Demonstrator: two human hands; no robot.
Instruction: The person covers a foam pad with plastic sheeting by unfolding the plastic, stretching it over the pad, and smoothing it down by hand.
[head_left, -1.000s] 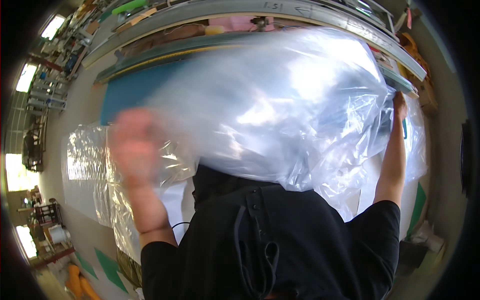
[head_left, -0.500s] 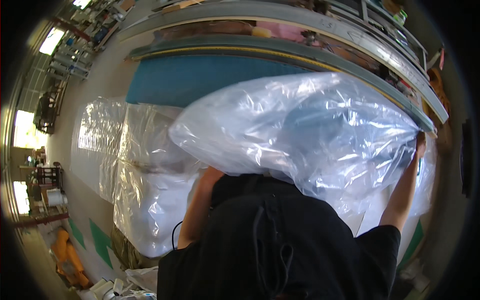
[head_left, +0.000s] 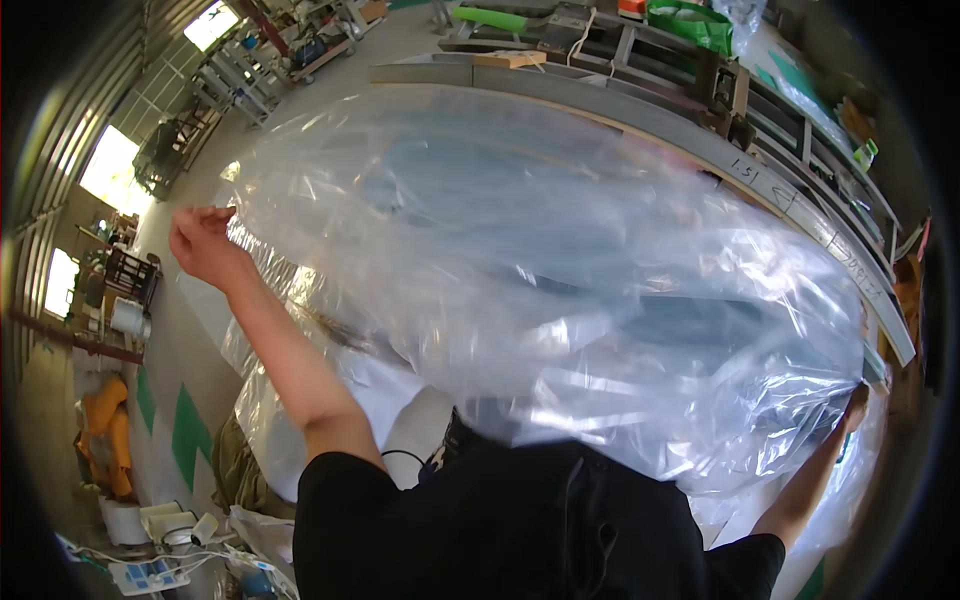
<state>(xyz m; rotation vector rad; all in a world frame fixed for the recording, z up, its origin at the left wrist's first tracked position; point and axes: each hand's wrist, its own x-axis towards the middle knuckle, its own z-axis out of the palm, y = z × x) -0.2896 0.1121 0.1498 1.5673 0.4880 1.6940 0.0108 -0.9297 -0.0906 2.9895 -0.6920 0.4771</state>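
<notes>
A large, billowing clear plastic sheet point(head_left: 470, 240) spans the space in front of me, from my left hand to my right. My left hand point(head_left: 203, 243) is stretched out to the far left, its fingers pinched at the sheet's left end. At the right, my right hand point(head_left: 856, 410) grips the film, which is bunched into folds there. Through the sheet a blue-green surface shows, blurred. Beneath its left part lies more crinkled clear film point(head_left: 270, 420) over something white.
Beyond the sheet runs a long metal beam point(head_left: 780, 195) with handwritten marks, next to a metal frame. A green bag point(head_left: 690, 25) sits at the far side. An orange item point(head_left: 105, 435) and white rolls point(head_left: 170, 525) with cables lie at lower left.
My left hand has swung from close to my body out to the far left, drawing the sheet out wide. My right hand keeps its grip at the right, and the view has shifted.
</notes>
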